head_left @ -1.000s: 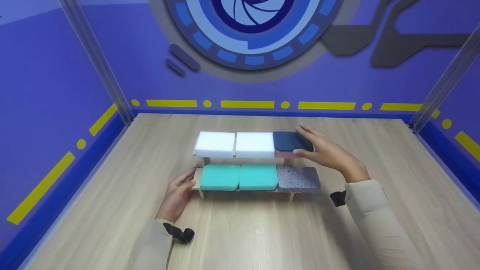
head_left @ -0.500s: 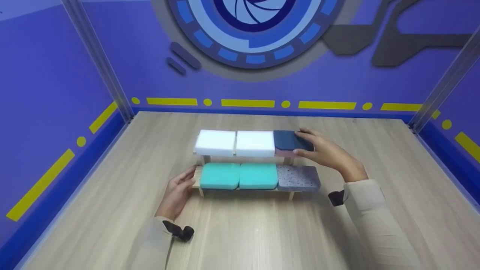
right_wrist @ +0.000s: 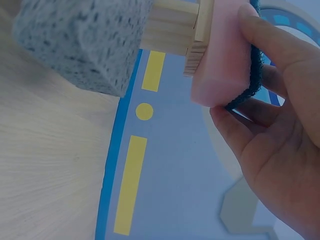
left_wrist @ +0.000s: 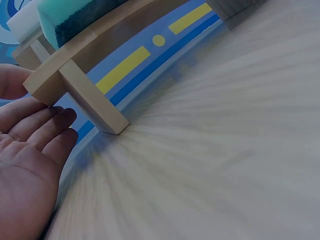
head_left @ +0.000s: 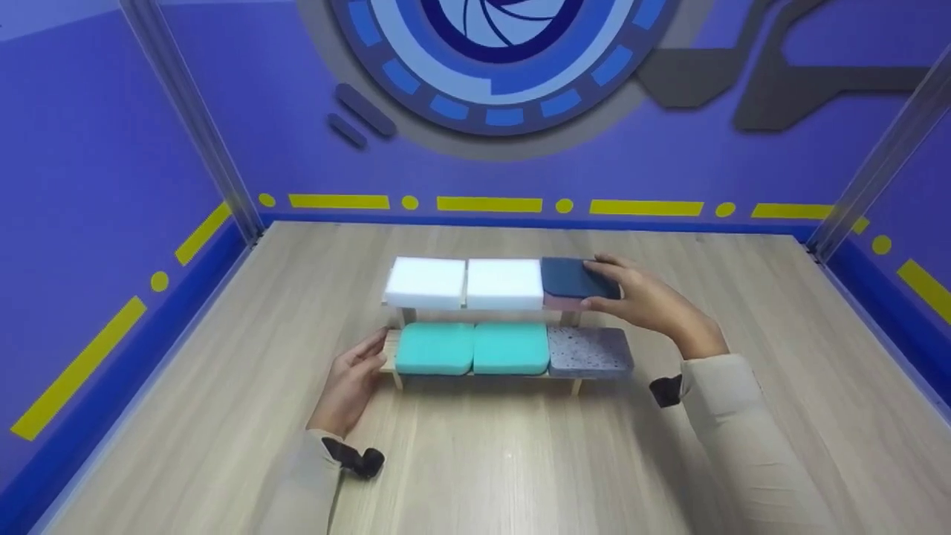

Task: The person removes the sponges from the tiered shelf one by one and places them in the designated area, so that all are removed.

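On the upper tier of a small two-tier wooden rack (head_left: 391,360) sits a pink sponge with a dark scouring pad (head_left: 568,277) at the right end. My right hand (head_left: 657,303) holds this sponge by its right end, thumb on the near side; the right wrist view shows its pink body (right_wrist: 225,60) against the wood. At the rack's lower left end, my left hand (head_left: 351,390) grips the board's tip, with the thumb on one side and fingers beneath in the left wrist view. Two white sponges (head_left: 426,281) share the upper tier.
Along the lower tier lie two turquoise sponges (head_left: 435,348) and a grey speckled pumice-like block (head_left: 591,351), which overhangs the right end. The rack stands on a wood-grain table (head_left: 475,461) enclosed by blue printed walls (head_left: 223,111).
My right fingers have drawn in slightly over the scouring pad's end. The left hand and the blocks on the rack keep their places.
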A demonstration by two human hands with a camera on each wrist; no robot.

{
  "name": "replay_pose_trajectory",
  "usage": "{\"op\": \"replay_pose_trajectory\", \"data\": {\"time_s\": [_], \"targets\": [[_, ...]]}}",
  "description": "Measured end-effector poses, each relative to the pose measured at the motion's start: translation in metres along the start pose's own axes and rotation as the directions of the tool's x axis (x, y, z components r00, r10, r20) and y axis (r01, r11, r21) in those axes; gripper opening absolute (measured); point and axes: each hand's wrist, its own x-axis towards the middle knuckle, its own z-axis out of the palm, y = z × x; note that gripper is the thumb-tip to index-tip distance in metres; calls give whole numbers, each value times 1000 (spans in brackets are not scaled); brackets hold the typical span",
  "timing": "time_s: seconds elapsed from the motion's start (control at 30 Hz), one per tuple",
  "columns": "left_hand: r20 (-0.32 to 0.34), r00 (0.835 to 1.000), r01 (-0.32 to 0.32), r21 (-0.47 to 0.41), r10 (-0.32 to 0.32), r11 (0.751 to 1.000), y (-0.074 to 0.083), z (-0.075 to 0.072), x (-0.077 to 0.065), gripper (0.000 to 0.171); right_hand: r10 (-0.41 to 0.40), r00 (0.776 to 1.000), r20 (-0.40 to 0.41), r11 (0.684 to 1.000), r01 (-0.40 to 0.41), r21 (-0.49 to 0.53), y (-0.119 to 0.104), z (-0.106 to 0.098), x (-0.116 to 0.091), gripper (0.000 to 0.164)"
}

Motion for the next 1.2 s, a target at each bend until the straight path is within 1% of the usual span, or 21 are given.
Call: {"op": "replay_pose_trajectory", "data": {"time_s": [0.13, 0.2, 0.67, 0.87, 1.07, 1.2], "targets": [[-4, 1000, -1, 2, 1, 1000, 0, 0, 0, 56, -33, 999, -16, 999, 33, 16, 1, 0, -1, 70], [-5, 1000, -4, 8, 4, 1000, -1, 0, 1, 56, -35, 999, -22, 999, 35, 16, 2, -1, -2, 70], [-23, 1000, -7, 16, 7, 1000, -2, 0, 3, 55, -24, 998, -57, 999, 25, 30, 7, -6, -9, 66], [-17, 1000, -5, 13, 5, 1000, -2, 0, 2, 55, -17, 998, -60, 999, 19, 38, 10, -8, -12, 66], [-15, 1000, -7, 16, 7, 1000, -2, 1, 0, 55, -65, 993, -102, 997, 68, 27, 17, -10, -14, 63], [-1, 1000, -17, 26, 17, 1000, -3, 0, 0, 56, -71, 990, -122, 997, 75, 31, 21, -11, -15, 63]]}}
